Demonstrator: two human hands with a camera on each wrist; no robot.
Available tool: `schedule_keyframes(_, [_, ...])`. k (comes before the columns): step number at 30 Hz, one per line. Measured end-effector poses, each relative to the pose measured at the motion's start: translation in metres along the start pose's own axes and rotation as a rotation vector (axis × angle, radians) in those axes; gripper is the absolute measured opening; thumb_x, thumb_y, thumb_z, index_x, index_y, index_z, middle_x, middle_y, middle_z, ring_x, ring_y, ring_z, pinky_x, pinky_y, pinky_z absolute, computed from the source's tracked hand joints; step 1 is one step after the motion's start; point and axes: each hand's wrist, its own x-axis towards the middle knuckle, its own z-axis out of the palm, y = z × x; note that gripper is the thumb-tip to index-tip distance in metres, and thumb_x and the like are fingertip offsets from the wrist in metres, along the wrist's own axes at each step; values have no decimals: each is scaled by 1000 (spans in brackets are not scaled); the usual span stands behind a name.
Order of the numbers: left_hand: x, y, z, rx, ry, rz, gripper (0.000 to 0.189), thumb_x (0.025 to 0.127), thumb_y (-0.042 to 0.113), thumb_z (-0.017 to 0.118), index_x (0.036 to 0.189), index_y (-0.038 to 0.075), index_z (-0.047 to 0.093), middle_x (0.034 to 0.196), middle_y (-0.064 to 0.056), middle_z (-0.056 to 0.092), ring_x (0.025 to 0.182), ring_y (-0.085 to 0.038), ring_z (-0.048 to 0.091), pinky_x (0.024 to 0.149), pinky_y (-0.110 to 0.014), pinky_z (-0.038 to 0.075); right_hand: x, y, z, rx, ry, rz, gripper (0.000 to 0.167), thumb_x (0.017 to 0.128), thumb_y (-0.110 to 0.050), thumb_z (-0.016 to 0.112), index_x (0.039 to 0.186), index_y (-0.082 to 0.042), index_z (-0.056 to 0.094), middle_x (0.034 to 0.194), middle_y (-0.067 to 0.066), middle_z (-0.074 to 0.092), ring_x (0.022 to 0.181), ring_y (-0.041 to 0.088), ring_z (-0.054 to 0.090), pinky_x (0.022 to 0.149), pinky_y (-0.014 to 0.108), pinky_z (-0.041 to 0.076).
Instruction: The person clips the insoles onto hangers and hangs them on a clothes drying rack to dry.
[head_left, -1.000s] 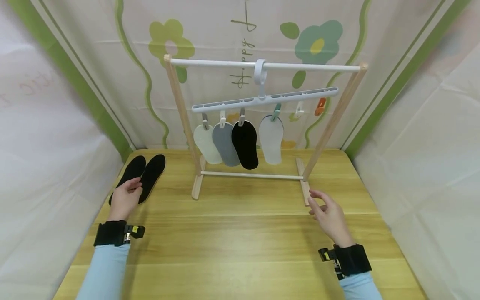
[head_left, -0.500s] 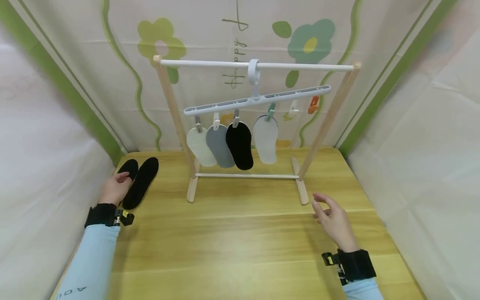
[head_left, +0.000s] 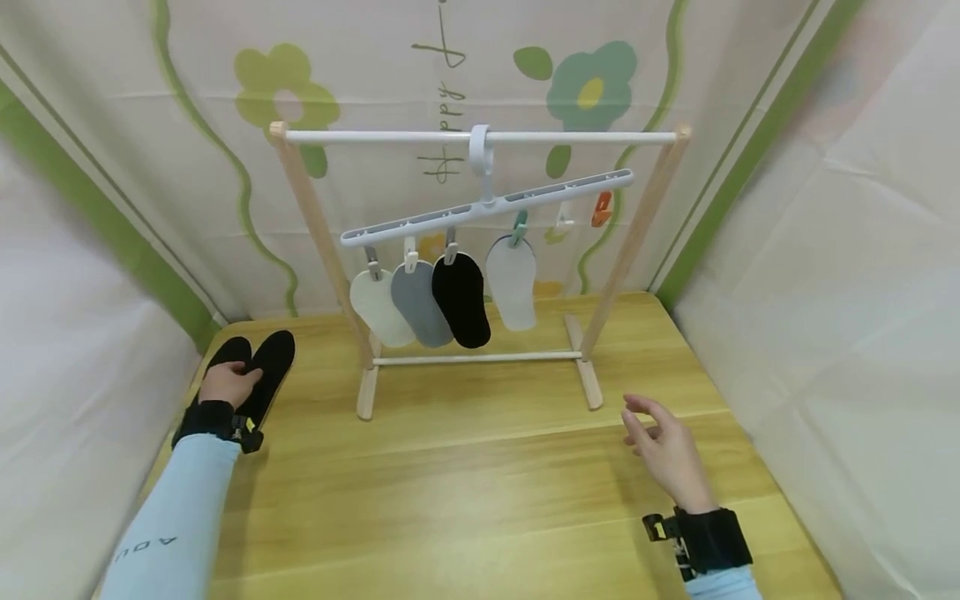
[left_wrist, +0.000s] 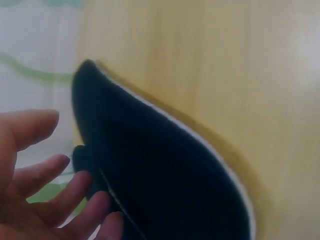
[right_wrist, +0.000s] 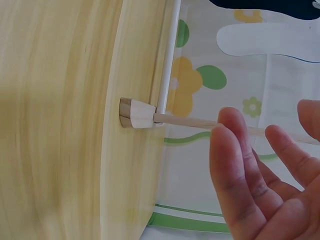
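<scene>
Two black insoles lie side by side at the table's far left: the outer insole [head_left: 231,350] and the inner insole [head_left: 273,358]. Over them is my left hand [head_left: 228,383], its thumb apart from its loosely bent fingers. In the left wrist view those fingers [left_wrist: 82,192] are beside the large dark insole [left_wrist: 170,160] and grip nothing; whether they touch is hard to tell. My right hand [head_left: 667,450] hovers right of the wooden rack [head_left: 630,242], thumb and fingers loosely bent and holding nothing. The rack's foot [right_wrist: 137,114] shows beyond that hand in the right wrist view.
A pale hanger [head_left: 420,225] hangs tilted from the rack's white top bar [head_left: 375,137]. Clipped under it are a cream insole [head_left: 378,312], a grey insole [head_left: 420,304], a black insole [head_left: 461,300] and a white insole [head_left: 512,283]. A white clip [head_left: 564,218] and an orange clip [head_left: 602,210] hang bare.
My left hand has shifted from the outer insole to across both insoles. The head view has swung, so the rack appears farther left. My right hand keeps much the same pose.
</scene>
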Motion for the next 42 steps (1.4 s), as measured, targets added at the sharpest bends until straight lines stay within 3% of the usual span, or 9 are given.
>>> schedule_keyframes(10, [7, -7, 11, 136, -91, -118, 82, 93, 43, 62, 143, -15, 33, 144, -46, 22, 128, -67, 20, 98, -77, 25, -3, 1, 2, 20, -5, 8, 45, 104, -33, 52, 140, -7, 52, 131, 20, 58, 85, 28, 69, 67, 28, 57])
schedule_keyframes(15, [4, -3, 13, 137, -88, -170, 84, 93, 44, 63, 147, -11, 28, 141, -51, 13, 129, -68, 13, 99, -78, 19, -6, 1, 5, 28, -6, 19, 44, 104, -31, 53, 140, -6, 52, 131, 20, 58, 84, 27, 69, 67, 28, 57])
schedule_keyframes(19, [2, 2, 15, 149, -70, -203, 80, 94, 43, 63, 146, -9, 30, 139, -52, 14, 129, -67, 13, 99, -78, 21, -8, 2, 7, 36, -12, 44, 43, 104, -31, 54, 139, -8, 52, 131, 19, 58, 84, 24, 68, 67, 28, 57])
schedule_keyframes(26, [0, 12, 18, 166, -42, -193, 65, 97, 32, 61, 139, -11, 38, 136, -51, 23, 125, -66, 22, 96, -77, 28, -11, 5, 8, 39, -9, 46, 43, 104, -32, 52, 140, -8, 52, 132, 19, 57, 83, 22, 68, 68, 29, 58])
schedule_keyframes(34, [12, 13, 16, 85, -6, -170, 72, 93, 30, 67, 141, -14, 37, 135, -50, 29, 124, -65, 29, 100, -71, 30, -17, 1, 9, 44, 20, 43, 43, 105, -29, 51, 140, -5, 51, 132, 20, 57, 85, 29, 69, 69, 35, 58])
schedule_keyframes(42, [6, 12, 5, -77, 40, -30, 48, 95, 15, 63, 128, -17, 49, 124, -39, 51, 109, -54, 51, 91, -61, 42, -23, -4, 12, 44, 27, 61, 43, 105, -29, 51, 140, -6, 51, 131, 20, 57, 84, 25, 69, 68, 31, 58])
